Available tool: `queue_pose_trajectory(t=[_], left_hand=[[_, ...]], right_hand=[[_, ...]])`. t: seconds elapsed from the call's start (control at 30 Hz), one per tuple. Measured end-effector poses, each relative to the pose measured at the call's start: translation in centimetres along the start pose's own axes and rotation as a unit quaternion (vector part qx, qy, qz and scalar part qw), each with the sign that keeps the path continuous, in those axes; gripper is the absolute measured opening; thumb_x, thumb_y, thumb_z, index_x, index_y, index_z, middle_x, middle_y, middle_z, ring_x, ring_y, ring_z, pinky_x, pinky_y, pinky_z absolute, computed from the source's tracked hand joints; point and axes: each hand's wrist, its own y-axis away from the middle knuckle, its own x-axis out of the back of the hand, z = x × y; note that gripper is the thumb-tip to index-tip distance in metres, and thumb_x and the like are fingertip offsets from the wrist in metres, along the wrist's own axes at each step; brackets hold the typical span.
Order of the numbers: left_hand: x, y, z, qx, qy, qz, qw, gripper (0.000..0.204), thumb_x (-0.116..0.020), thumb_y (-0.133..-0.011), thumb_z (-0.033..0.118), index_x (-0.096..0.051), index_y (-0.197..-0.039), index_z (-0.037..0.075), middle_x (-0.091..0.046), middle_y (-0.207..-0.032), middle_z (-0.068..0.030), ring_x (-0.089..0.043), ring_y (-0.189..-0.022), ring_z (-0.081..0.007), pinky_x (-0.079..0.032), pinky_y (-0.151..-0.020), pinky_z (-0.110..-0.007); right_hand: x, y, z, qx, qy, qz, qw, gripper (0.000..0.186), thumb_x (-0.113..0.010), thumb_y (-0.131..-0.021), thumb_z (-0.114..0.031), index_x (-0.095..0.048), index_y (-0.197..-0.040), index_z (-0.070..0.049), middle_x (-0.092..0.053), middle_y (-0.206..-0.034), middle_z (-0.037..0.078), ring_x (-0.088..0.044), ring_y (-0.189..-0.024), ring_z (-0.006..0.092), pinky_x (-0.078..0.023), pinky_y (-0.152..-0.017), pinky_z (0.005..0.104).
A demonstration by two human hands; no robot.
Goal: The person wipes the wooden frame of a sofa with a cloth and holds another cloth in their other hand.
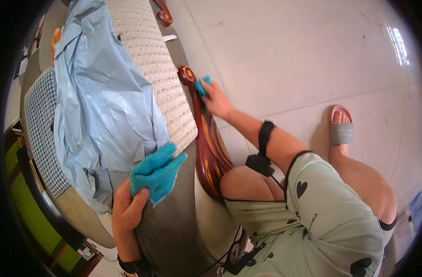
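Sleeve (pixel 319 196), right hand (pixel 217 101) over half-hidden cloth (pixel 202 87)

Carved armrest (pixel 210 147) gleams dark red

Scroll-ended, inlaid with orange, it sweeps back from the right hand (pixel 216 99). Just beside its scroll, a turquoise cloth (pixel 202 87) bunches under that hand's fingers. I see a second cloth (pixel 158 173), plush and creased into loose flaps, jutting from the left hand (pixel 128 205).

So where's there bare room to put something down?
Mostly the glossy pale floor tiles between the carved reddish wooden armrest and the grey slipper, beyond the right hand. Smaller: grey upholstery between that armrest and the left hand. It's crowded further left, with crumpled blue plastic, black-and-white checked fabric, and the fluffy turquoise cloth in that hand.
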Motion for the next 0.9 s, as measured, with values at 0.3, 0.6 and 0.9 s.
queue_pose_trajectory(t=[0.3, 0.6, 0.9], left_hand=[[-0.6, -1.0, 1.0, -0.026, 0.003, -0.044, 0.999, 0.028, -0.048, -0.086, 0.013, -0.053, -0.105, -0.006, -0.057, -0.092, -0.0073, -0.051, -0.086, -0.0148, -0.039, -0.079, -0.027], [-0.3, -0.9, 0.7, -0.011, -0.016, 0.046, 0.999, 0.027, -0.047, -0.087, 0.016, -0.055, -0.102, -0.005, -0.057, -0.088, -0.0052, -0.05, -0.081, -0.012, -0.04, -0.074, -0.026], [0.0, -1.5, 0.2, -0.06, 0.041, -0.019, 0.997, 0.026, -0.049, -0.089, 0.019, -0.054, -0.101, -0.004, -0.056, -0.086, -0.0018, -0.048, -0.08, -0.0087, -0.041, -0.074, -0.025]], right_hand=[[-3.1, 1.1, 4.3, 0.007, -0.052, -0.048, 0.997, 0.055, -0.044, -0.087, -0.011, -0.021, -0.137, -0.011, -0.033, -0.13, 0.025, -0.035, -0.118, 0.0398, -0.03, -0.099, 0.0381], [3.0, 5.9, 2.5, -0.056, -0.002, -0.285, 0.957, 0.051, -0.04, -0.08, -0.001, -0.036, -0.13, -0.007, -0.055, -0.108, 0.022, -0.054, -0.097, 0.0361, -0.043, -0.087, 0.0391], [7.6, -2.4, -9.9, -0.264, -0.363, -0.139, 0.883, 0.021, -0.046, -0.085, -0.011, -0.051, -0.104, -0.003, -0.058, -0.081, 0.006, -0.057, -0.071, 0.0185, -0.047, -0.066, 0.0332]])
